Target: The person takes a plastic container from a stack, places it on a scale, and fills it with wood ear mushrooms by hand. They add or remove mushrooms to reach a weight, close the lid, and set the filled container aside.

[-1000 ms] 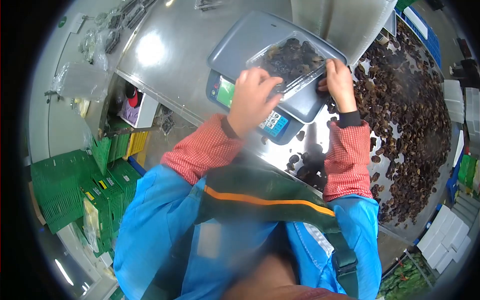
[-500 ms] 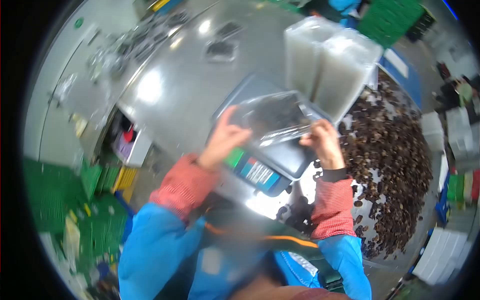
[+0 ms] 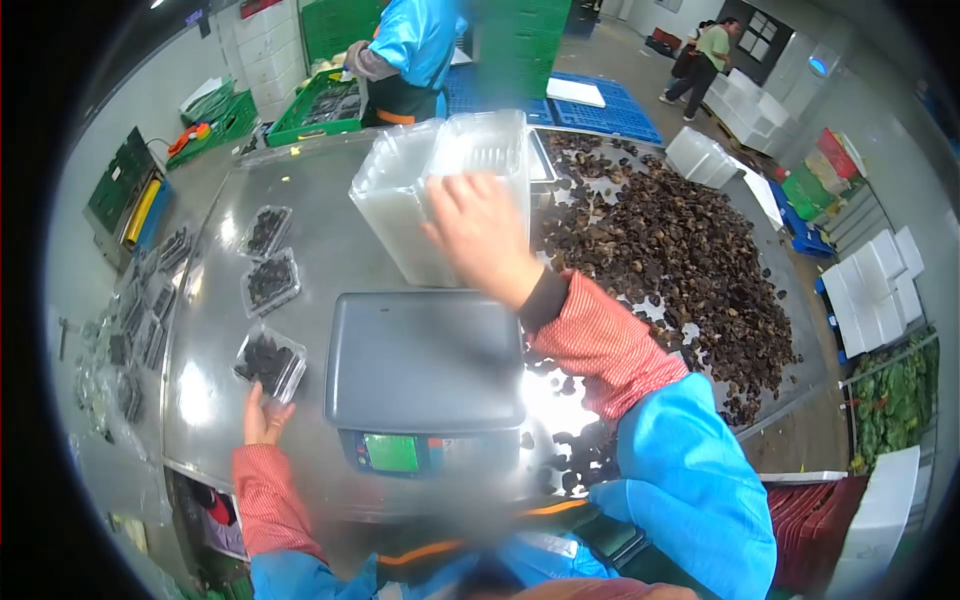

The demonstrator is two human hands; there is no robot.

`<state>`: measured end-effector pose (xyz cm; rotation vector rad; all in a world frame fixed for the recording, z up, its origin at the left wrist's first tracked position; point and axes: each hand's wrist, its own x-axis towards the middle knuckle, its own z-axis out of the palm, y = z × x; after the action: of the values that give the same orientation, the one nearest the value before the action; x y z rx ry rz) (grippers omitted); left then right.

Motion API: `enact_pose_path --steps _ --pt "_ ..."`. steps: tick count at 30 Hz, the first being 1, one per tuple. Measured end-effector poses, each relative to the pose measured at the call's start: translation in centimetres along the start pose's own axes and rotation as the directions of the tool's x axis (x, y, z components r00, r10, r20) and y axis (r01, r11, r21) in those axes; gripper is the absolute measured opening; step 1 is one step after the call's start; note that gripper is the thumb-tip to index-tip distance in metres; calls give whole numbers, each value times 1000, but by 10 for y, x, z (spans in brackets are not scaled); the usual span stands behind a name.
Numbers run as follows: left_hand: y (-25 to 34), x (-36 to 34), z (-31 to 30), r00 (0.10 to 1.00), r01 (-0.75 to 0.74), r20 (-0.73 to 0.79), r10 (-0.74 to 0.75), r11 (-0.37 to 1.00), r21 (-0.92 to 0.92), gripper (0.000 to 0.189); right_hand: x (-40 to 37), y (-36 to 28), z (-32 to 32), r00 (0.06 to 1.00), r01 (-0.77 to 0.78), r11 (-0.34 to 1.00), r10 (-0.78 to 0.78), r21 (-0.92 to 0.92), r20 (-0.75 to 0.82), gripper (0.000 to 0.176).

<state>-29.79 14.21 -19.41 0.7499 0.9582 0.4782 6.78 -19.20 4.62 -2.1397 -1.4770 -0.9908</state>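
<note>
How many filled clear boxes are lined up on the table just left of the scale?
3: the near box at the left hand, the middle box, the far box. None looks hidden.

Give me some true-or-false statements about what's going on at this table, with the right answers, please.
1. Loose dark pieces are spread over the right side of the table. True.
2. The right hand is buried in those pieces. False: it is at the stacked clear containers.
3. The scale has a display that glows green. True.
4. The left hand is at the near edge of a filled container. True.
5. That filled container stands to the right of the scale. False: it stands to the left of it.
</note>
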Motion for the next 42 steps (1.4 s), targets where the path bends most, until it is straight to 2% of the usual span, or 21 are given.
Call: enact_pose_path --steps 2,3,5,7,8,9,12,14,17,20,23,26,29,30,32,33,35,38,40,41,42 --pt "-9 54 -10 978 131 -152 -141 988 -76 63 11 27 11 998 49 965 -60 -257 -36 33" --pt "-15 81 -14 950 189 -227 -213 974 -121 65 11 41 20 995 77 960 -58 -271 79 29" --pt "-22 135 -15 992 96 -63 -107 984 -152 71 9 63 36 950 141 953 -54 -268 308 21" --pt "-11 143 27 995 28 96 -7 975 -220 77 11 73 26 942 159 965 -86 -209 323 10" --pt "-10 169 31 995 77 79 -57 958 -277 79 15 79 29 908 115 976 -27 -185 419 7" --pt "0 126 77 999 -16 27 22 977 -211 81 16 82 27 874 93 973 22 -213 486 9" --pt "18 84 126 1000 -3 -27 12 953 303 92 18 97 34 903 -27 992 76 -121 424 19" --pt "13 65 141 985 -162 8 173 904 397 89 26 91 25 953 -17 999 7 31 303 21" --pt "12 11 152 948 -319 137 288 845 430 78 35 80 15 951 -112 988 75 109 301 25" --pt "2 -37 151 869 -487 296 397 793 367 67 29 57 12 991 119 990 -114 -72 77 15" --pt "-12 -114 171 747 -634 459 481 722 276 54 -5 3 -2 966 257 961 -256 -106 26 13" --pt "-42 -170 175 665 -639 658 353 726 256 52 -69 -61 -3 960 250 966 -257 73 111 12" --pt "-62 -207 201 449 -711 874 187 667 222 45 -133 -100 21 966 58 926 -147 372 214 9" --pt "-72 -216 210 446 -675 885 133 699 235 43 -146 -106 21 956 8 912 -128 410 265 18" --pt "-91 -230 228 437 -605 899 34 750 266 40 -162 -114 8 976 -147 818 29 556 214 40" --pt "-102 -231 235 393 -618 920 3 742 262 39 -168 -107 -2 984 -146 838 70 526 162 43" --pt "-119 -237 250 397 -594 915 -69 741 314 37 -182 -88 -22 988 -151 872 142 465 55 50" --pt "-150 -241 272 408 -554 901 -150 744 375 31 -245 -31 -36 847 -531 800 491 280 204 63" --pt "-171 -239 284 398 -555 890 -223 714 427 27 -300 23 -67 629 -762 641 700 92 339 68" --pt "-179 -240 290 396 -542 881 -259 709 452 26 -345 50 -73 552 -810 586 774 -24 311 74" --pt "-188 -241 296 428 -519 864 -267 710 476 27 -377 75 -98 403 -835 495 847 -239 345 80"
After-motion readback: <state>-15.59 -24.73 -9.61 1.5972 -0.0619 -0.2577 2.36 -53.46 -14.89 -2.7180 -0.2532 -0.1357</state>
